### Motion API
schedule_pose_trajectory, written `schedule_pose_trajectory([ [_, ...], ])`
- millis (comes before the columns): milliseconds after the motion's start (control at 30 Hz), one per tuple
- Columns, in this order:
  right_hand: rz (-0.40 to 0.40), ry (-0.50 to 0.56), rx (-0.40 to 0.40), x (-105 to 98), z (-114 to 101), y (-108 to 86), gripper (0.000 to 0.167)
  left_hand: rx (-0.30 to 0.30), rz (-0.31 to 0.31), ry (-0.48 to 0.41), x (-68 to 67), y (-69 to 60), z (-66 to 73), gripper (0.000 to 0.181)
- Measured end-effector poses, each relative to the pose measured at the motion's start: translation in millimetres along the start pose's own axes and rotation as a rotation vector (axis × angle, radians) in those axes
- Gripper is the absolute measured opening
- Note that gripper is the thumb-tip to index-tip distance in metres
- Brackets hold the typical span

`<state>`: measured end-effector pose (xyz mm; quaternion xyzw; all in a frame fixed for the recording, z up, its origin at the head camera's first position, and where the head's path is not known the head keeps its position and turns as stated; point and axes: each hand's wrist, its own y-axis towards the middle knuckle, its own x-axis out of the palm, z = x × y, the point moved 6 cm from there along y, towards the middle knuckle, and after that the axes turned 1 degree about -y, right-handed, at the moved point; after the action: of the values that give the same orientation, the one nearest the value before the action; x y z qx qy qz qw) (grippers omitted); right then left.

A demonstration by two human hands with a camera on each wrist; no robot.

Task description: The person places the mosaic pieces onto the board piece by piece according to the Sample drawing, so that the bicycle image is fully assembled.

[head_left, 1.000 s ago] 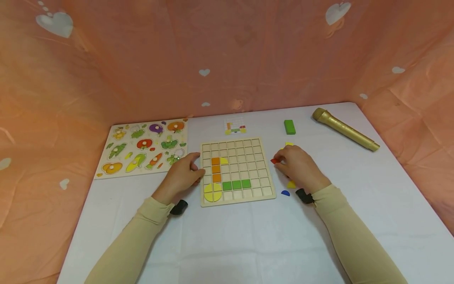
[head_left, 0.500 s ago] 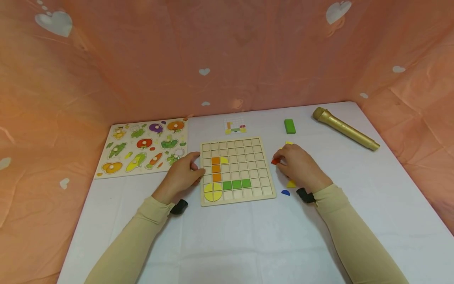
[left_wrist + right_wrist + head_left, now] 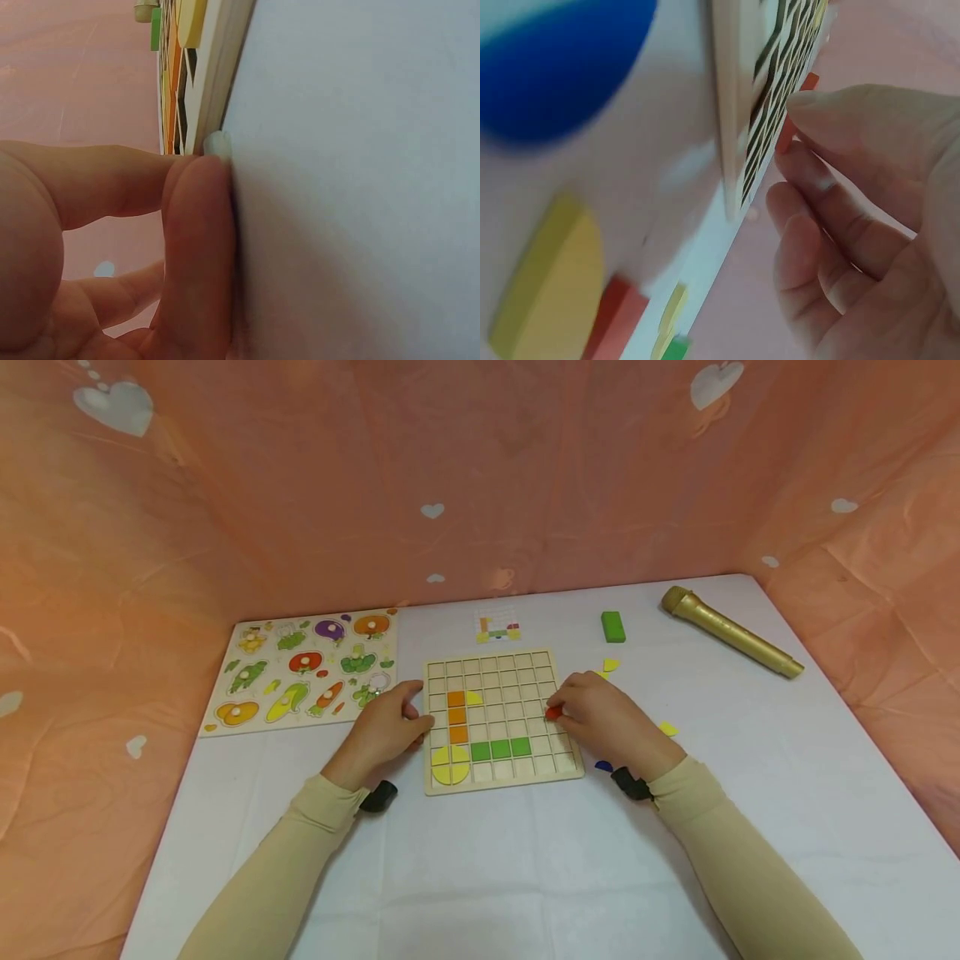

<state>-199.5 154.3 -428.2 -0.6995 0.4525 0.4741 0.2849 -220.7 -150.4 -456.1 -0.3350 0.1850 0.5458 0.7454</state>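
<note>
My right hand [image 3: 607, 718] pinches a small red block [image 3: 553, 713] between thumb and fingers, at the right side of the wooden grid board [image 3: 517, 685]. In the right wrist view, the red block [image 3: 786, 135] is partly covered by the fingers. On the board sit orange squares [image 3: 457, 716], green squares [image 3: 501, 749], a yellow circle made of quarter pieces [image 3: 450, 766] and one yellow quarter [image 3: 474, 698]. My left hand [image 3: 378, 731] touches the board's left edge with thumb and index finger. The left wrist view shows its thumb [image 3: 199, 240] against that edge.
Right of the board lie a blue half-round piece [image 3: 603, 766], yellow pieces [image 3: 668, 729] and another red block [image 3: 616, 319]. Farther back are a green block [image 3: 612, 627], a gold microphone [image 3: 731, 633] and a pattern card [image 3: 497, 625]. A vegetable puzzle [image 3: 300, 672] lies left.
My right hand has moved left from the loose pieces to the board's right side, carrying the red block. Yellow pieces it covered now show. The left hand stays in place.
</note>
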Motion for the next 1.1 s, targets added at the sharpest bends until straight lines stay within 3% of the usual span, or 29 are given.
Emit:
schedule_pose_trajectory([
  [333,0.007,0.026,-0.075,8,-19,-0.2,0.018,-0.005,-0.001,0.010,0.5,1.6,-2.3,0.069],
  [633,0.014,-0.017,-0.131,9,-28,-1.3,0.020,-0.011,-0.003,0.013,1.3,0.7,-3.3,0.069],
  [1100,-0.012,-0.036,-0.123,9,-26,-0.2,0.022,-0.012,-0.005,0.010,1.0,1.5,-0.8,0.070],
])
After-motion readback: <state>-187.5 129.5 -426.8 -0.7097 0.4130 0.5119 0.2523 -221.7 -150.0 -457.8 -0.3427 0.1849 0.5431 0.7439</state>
